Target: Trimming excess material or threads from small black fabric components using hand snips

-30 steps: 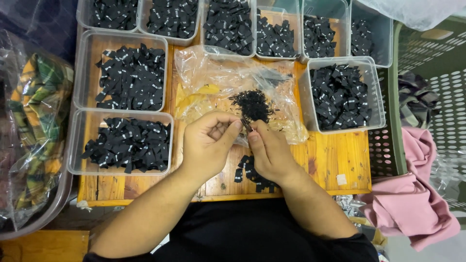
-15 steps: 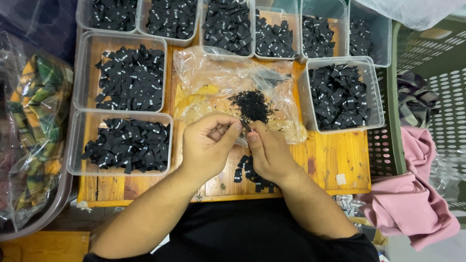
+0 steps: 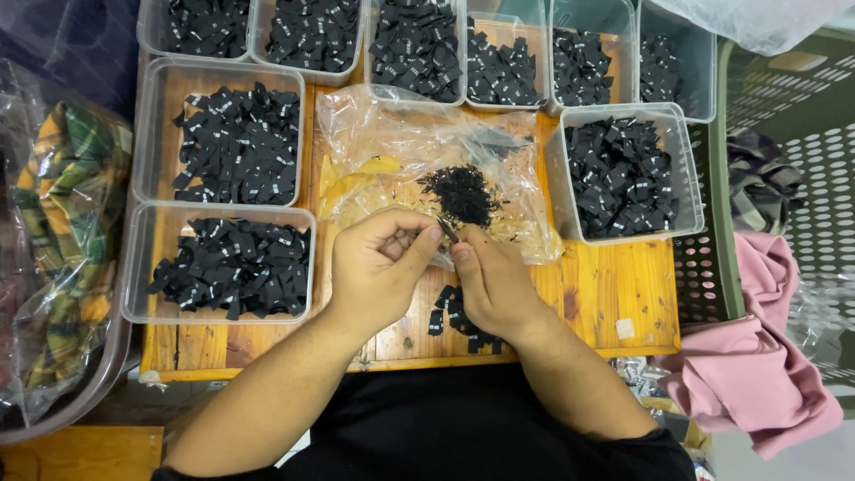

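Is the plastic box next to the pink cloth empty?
No, the clear plastic box near the pink cloth is full of small black fabric labels.

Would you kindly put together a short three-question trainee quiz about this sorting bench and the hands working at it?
1. True or false: the left hand and right hand meet just below the loose black pile on the clear plastic bag.
2. Which colour is the cloth beside the green basket: A pink, B blue, C white?
3. What fills the clear tub nearest the left hand?

Key: 1 true; 2 A; 3 small black labels.
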